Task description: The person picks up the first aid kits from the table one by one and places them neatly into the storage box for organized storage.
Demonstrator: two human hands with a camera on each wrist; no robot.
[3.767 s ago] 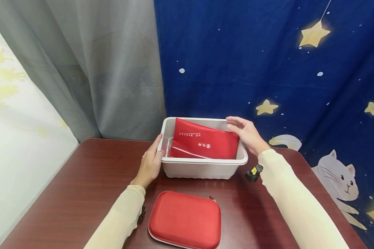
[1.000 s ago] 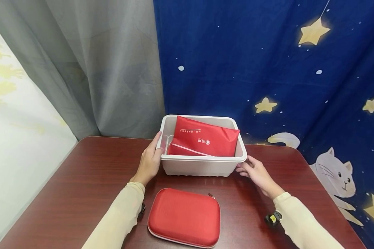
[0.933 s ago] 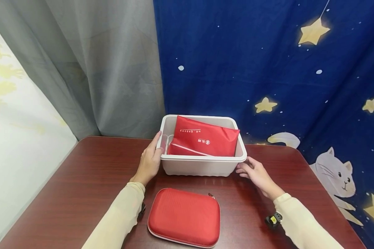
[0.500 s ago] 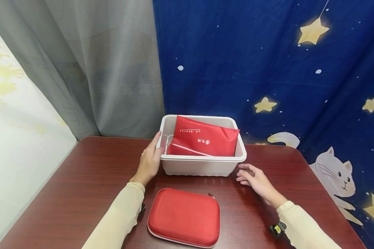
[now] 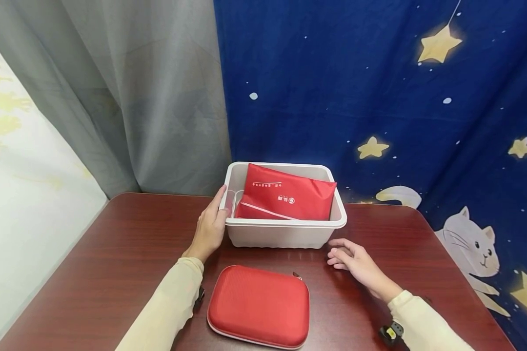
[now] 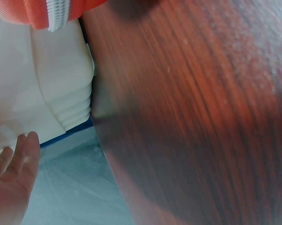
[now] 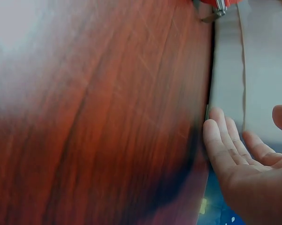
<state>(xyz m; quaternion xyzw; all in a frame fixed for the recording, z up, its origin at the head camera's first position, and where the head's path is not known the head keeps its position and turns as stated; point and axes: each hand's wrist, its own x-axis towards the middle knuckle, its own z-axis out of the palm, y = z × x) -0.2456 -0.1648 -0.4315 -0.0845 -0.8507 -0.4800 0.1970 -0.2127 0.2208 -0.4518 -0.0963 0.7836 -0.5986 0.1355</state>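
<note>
White bin (image 5: pixel 285 234) holding a red pouch (image 5: pixel 287 200): left hand (image 5: pixel 211 229) rests flat against its side, seemingly touching; right hand (image 5: pixel 353 258) lies relaxed, empty, nearby on the table (image 5: pixel 114 263).

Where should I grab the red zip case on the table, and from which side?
Take the red zip case by its long side edges, from above. It lies flat on the table, so a pinch across the rounded shell fits. The right hand is free and nearest.
</note>
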